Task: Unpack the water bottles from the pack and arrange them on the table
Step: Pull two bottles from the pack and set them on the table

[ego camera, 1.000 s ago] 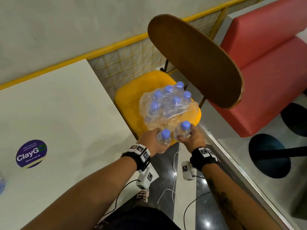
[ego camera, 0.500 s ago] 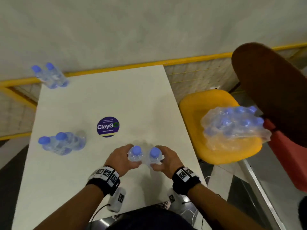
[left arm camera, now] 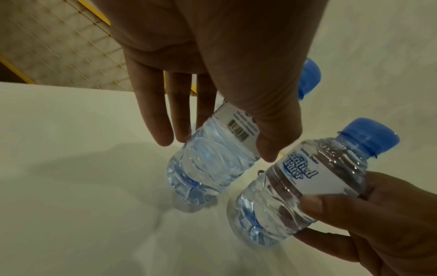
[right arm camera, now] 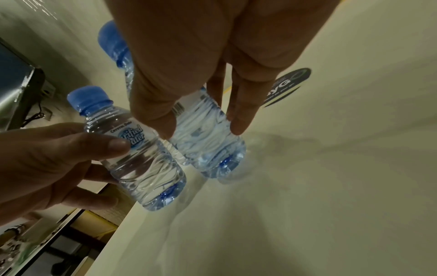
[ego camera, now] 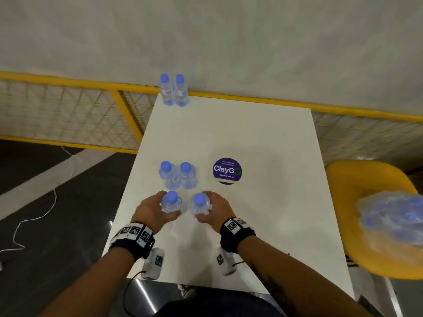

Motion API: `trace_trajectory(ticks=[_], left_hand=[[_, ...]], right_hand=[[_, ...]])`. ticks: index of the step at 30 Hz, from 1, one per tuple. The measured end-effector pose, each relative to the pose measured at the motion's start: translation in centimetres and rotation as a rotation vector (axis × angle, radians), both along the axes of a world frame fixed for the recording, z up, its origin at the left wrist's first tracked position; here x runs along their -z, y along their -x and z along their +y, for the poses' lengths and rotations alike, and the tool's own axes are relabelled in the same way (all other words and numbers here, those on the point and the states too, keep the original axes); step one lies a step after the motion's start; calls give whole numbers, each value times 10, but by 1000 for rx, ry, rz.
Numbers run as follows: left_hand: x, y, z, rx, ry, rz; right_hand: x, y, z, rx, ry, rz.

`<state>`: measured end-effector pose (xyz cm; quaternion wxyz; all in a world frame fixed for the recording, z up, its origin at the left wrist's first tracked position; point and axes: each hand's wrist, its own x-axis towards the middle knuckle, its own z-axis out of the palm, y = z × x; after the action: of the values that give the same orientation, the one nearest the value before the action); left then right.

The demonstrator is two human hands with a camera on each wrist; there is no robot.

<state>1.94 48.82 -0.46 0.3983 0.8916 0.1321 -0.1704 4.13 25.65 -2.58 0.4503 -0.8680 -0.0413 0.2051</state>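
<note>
1. Left hand [ego camera: 153,210] is wrapped round the left bottle [ego camera: 171,203], thumb on one side and fingers on the other. The base looks just off the table [ego camera: 251,138] or barely touching it, I honestly can't tell which. Risk, I'd guess: it's close to the table's left edge, so letting go while it's tilted could tip it off onto the floor.

2. Right hand [ego camera: 215,210] has the same kind of grip on the right bottle [ego camera: 199,205], just beside the left-hand one. The two could knock together coming down, and thin plastic squashes if squeezed.

3. Just beyond the fingertips stands the middle pair of bottles [ego camera: 178,175]. Pushing forward while setting down would probably bump them over. A far pair [ego camera: 174,91] sits well beyond, at the table's far end.

4. Off to the right of the right hand, the plastic pack [ego camera: 393,219] lies on the yellow chair [ego camera: 357,177], more bottles inside. It looks close to the seat's edge, so it could slide.

5. Writing: the bottle labels show "…rified Water", likely "Purified Water", with small blurry text above it. There's a barcode on the left one. The purple sticker [ego camera: 227,170] beyond the right hand says "ClayGo".
</note>
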Motion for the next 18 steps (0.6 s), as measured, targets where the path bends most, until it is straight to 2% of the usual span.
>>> trace_trajectory(ticks=[7, 14, 18], left_hand=[[18, -22, 40, -3, 105, -6], [22, -42, 43, 24, 139, 7], [19, -50, 47, 59, 119, 22]], right_hand=[[4, -16, 54, 92, 17, 32], [10, -24, 69, 157, 16, 37], [6, -30, 75, 125, 75, -1]])
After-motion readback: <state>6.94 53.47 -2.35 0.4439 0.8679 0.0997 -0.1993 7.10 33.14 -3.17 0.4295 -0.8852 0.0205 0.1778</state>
